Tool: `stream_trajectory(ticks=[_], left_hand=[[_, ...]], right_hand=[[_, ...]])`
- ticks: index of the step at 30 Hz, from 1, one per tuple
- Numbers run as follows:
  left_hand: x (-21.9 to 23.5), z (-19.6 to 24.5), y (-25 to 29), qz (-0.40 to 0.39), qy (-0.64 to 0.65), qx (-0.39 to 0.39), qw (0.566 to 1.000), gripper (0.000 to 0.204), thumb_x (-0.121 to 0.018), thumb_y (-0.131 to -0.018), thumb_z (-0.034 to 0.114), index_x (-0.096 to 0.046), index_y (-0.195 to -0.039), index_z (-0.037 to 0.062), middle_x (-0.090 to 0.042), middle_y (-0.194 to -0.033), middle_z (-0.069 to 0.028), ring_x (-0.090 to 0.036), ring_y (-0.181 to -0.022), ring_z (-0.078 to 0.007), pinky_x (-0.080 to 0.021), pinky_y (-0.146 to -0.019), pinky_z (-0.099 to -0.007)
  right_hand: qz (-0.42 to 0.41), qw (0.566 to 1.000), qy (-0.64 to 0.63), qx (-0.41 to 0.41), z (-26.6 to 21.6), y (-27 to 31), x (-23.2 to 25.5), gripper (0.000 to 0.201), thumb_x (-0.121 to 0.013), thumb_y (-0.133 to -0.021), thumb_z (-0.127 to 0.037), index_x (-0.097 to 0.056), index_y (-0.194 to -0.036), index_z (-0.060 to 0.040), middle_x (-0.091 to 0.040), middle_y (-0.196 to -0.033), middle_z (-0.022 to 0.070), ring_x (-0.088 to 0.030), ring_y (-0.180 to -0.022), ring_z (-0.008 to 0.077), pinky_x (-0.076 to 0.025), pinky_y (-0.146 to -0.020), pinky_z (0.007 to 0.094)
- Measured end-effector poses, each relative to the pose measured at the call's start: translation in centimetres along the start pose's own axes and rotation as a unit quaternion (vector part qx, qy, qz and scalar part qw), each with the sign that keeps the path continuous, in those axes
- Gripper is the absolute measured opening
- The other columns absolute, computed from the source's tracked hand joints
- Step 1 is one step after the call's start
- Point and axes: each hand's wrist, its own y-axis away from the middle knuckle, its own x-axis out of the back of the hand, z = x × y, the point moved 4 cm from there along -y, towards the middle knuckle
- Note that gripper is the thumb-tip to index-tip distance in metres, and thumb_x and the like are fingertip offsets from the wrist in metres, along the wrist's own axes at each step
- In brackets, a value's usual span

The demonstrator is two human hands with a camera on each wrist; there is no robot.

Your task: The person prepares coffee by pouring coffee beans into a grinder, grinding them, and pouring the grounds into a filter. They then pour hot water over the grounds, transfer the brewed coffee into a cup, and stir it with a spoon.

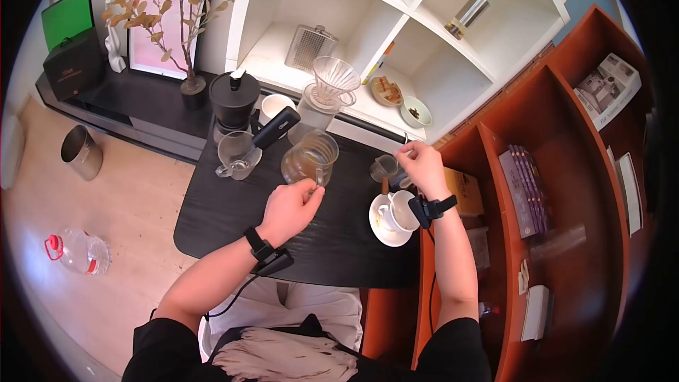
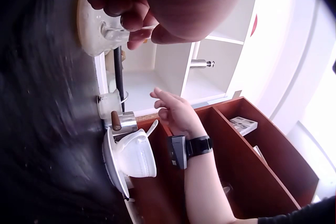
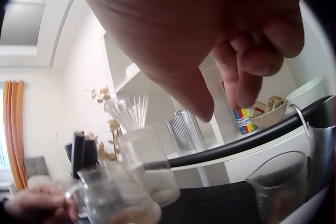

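1 bulbous clear-glass carafe [image 1: 303,158], long axis upright, handle [image 1: 320,175] toward near edge of black tabletop [image 1: 332,255] | left hand [image 1: 288,209] pinching handle | right hand [image 1: 423,168] half-curled, empty | 1 white cup [image 1: 404,211], right edge

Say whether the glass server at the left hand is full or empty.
Partly filled: brownish liquid shows low in the glass server.

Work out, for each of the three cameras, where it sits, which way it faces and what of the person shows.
Head: on the head, facing forward and down at the black table; left grip, right grip, both forearms and lap show.
Left wrist: faces past the left grip towards the white cup; the right grip shows too.
Right wrist: faces past the right grip towards the white shelving; the left grip shows lower left.
Shared: head and right wrist both show the glass carafe.
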Motion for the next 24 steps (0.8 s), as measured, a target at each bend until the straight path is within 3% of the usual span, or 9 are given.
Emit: stream_trajectory(ticks=[2, 3, 7, 9, 16, 18, 21, 22, 24], left_hand=[[-0.1, -0.1, 0.0, -0.001, -0.003, 0.001, 1.000, 0.025, -0.068, -0.101, 0.029, -0.073, -0.093, 0.0064, -0.062, -0.058, -0.0108, -0.064, -0.054, -0.0338, -0.046, -0.054, -0.0438], [-0.1, -0.2, -0.1, 0.001, -0.006, 0.003, 1.000, 0.024, -0.069, -0.100, 0.029, -0.073, -0.093, 0.0065, -0.063, -0.058, -0.0105, -0.064, -0.054, -0.0333, -0.047, -0.054, -0.0436], [-0.1, -0.1, -0.1, 0.000, -0.012, 0.004, 1.000, 0.024, -0.069, -0.100, 0.029, -0.073, -0.093, 0.0064, -0.062, -0.058, -0.0102, -0.064, -0.054, -0.0318, -0.046, -0.054, -0.0430], [0.1, 0.0, 0.0, 0.025, 0.014, -0.003, 1.000, 0.026, -0.072, -0.100, 0.025, -0.071, -0.087, 0.0021, -0.054, -0.055, -0.0095, -0.050, -0.046, -0.0224, -0.039, -0.052, -0.0382], [0.2, -0.2, 0.0, 0.029, 0.004, 0.000, 1.000, 0.028, -0.072, -0.100, 0.024, -0.070, -0.084, 0.0018, -0.054, -0.055, -0.0096, -0.049, -0.046, -0.0228, -0.039, -0.051, -0.0387], [0.2, -0.2, -0.1, 0.017, -0.018, 0.009, 1.000, 0.030, -0.069, -0.100, 0.032, -0.071, -0.085, 0.0061, -0.061, -0.058, -0.0107, -0.064, -0.054, -0.0325, -0.046, -0.055, -0.0437], [0.4, -0.4, -0.2, 0.033, -0.034, 0.009, 0.999, 0.038, -0.069, -0.101, 0.034, -0.066, -0.078, 0.0046, -0.060, -0.057, -0.0118, -0.063, -0.054, -0.0348, -0.046, -0.054, -0.0450], [0.3, -0.6, -0.3, 0.033, -0.034, 0.009, 0.999, 0.038, -0.069, -0.101, 0.034, -0.066, -0.078, 0.0046, -0.060, -0.057, -0.0118, -0.063, -0.054, -0.0348, -0.046, -0.054, -0.0450], [0.5, -0.8, -0.3, 0.063, -0.044, -0.003, 0.997, 0.038, -0.069, -0.102, 0.031, -0.069, -0.077, 0.0019, -0.056, -0.055, -0.0115, -0.053, -0.047, -0.0258, -0.041, -0.052, -0.0403]], right_hand=[[-0.052, 0.991, 0.125, 0.016, 0.4, 0.3, -1.1, 0.033, -0.082, -0.087, -0.037, -0.080, -0.094, -0.0043, -0.076, -0.081, 0.0166, -0.076, -0.083, 0.0336, -0.060, -0.078, 0.0420], [-0.092, 0.981, 0.169, -0.017, -0.3, 0.6, -1.1, 0.037, -0.084, -0.085, -0.039, -0.081, -0.097, -0.0047, -0.078, -0.090, 0.0185, -0.077, -0.091, 0.0365, -0.061, -0.083, 0.0444], [-0.166, 0.934, 0.315, -0.013, -1.5, -0.1, -2.8, 0.044, -0.086, -0.080, -0.043, -0.082, -0.097, -0.0028, -0.079, -0.097, 0.0186, -0.077, -0.095, 0.0364, -0.062, -0.086, 0.0450], [-0.182, 0.925, 0.332, -0.005, -1.9, -0.3, -3.1, 0.046, -0.086, -0.079, -0.044, -0.082, -0.099, -0.0024, -0.079, -0.097, 0.0187, -0.077, -0.095, 0.0355, -0.062, -0.086, 0.0445], [-0.287, 0.891, 0.351, -0.034, -1.5, -0.8, -3.9, 0.054, -0.090, -0.070, -0.046, -0.083, -0.101, -0.0025, -0.080, -0.101, 0.0185, -0.078, -0.097, 0.0347, -0.062, -0.088, 0.0431], [-0.299, 0.890, 0.342, -0.037, -1.2, -0.7, -4.2, 0.052, -0.090, -0.068, -0.044, -0.083, -0.100, -0.0033, -0.080, -0.101, 0.0184, -0.078, -0.098, 0.0344, -0.062, -0.088, 0.0431], [-0.277, 0.885, 0.373, -0.011, -0.6, -0.9, -5.1, 0.048, -0.089, -0.067, -0.039, -0.083, -0.100, -0.0044, -0.080, -0.100, 0.0178, -0.078, -0.097, 0.0339, -0.062, -0.088, 0.0431], [-0.267, 0.890, 0.368, -0.026, -0.5, -0.9, -5.2, 0.041, -0.089, -0.064, -0.032, -0.084, -0.096, -0.0062, -0.081, -0.099, 0.0160, -0.078, -0.097, 0.0326, -0.061, -0.087, 0.0423], [-0.257, 0.895, 0.363, -0.039, -0.4, -1.0, -5.3, 0.035, -0.089, -0.062, -0.024, -0.085, -0.092, -0.0081, -0.081, -0.098, 0.0142, -0.078, -0.098, 0.0314, -0.060, -0.086, 0.0415]])
